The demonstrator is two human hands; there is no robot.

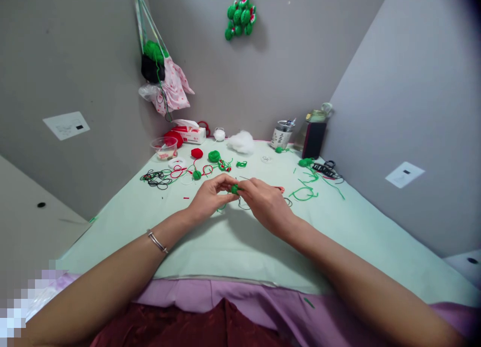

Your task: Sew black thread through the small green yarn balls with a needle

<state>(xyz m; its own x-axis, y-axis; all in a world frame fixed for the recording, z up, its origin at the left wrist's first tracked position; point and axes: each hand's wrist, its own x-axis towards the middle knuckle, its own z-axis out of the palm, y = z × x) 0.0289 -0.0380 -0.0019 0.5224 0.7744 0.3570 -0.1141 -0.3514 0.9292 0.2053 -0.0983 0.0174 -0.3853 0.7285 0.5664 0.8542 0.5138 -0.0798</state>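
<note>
A small green crocheted piece is pinched between the fingertips of both hands above the middle of the table. My left hand grips it from the left, thumb below and fingers curled over. My right hand closes on its right side, fingers bent together; whether it also holds a tool is hidden. A thin metal shaft shows just above the right fingers, and an orange end sticks out behind that hand; I cannot tell if they belong together. Dark yarn loops beneath the hands.
Behind the hands lie a red yarn ball, a green yarn ball, white stuffing and tangled black cord. A plastic tub and tissue pack stand back left. At right are green yarn scraps, a can and a phone.
</note>
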